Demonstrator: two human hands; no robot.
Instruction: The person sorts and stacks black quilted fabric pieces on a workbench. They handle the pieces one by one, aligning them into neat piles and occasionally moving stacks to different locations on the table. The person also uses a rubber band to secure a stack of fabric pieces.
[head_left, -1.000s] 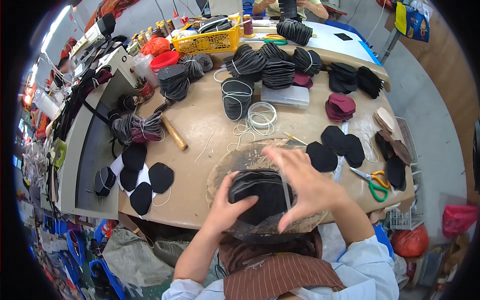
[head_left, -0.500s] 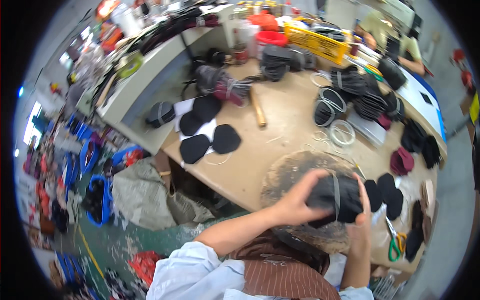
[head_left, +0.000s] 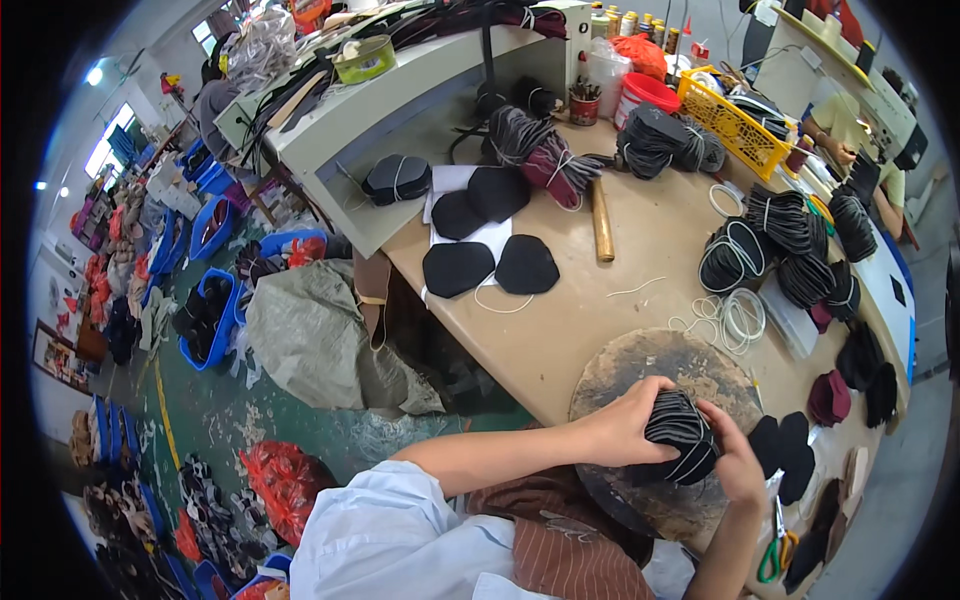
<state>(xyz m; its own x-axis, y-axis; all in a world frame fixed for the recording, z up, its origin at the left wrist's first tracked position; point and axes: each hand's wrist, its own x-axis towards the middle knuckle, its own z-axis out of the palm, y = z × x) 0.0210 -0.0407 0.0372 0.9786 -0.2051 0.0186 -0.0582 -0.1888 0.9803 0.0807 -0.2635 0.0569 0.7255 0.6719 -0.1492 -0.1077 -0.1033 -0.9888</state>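
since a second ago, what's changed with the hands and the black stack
The right hand has let go of the stretched pale band, which now goes around the black stack, and holds the stack's right side. The left hand still holds the stack, now turned with its layered edges showing. The view swung left. The scissors and wooden handle stayed put.

The head camera looked down from above and behind the grip, where the person's left hand [head_left: 632, 424] and right hand [head_left: 738, 464] held a black stack [head_left: 682, 428]. It faced forward and to the left of the grip, which sat right of the view's centre. The light blue sleeve [head_left: 375, 530] was nearer to it than the grip, and its wide fisheye reached the tan table [head_left: 560, 335] beyond the grip and the green floor [head_left: 208, 410] well left of it.
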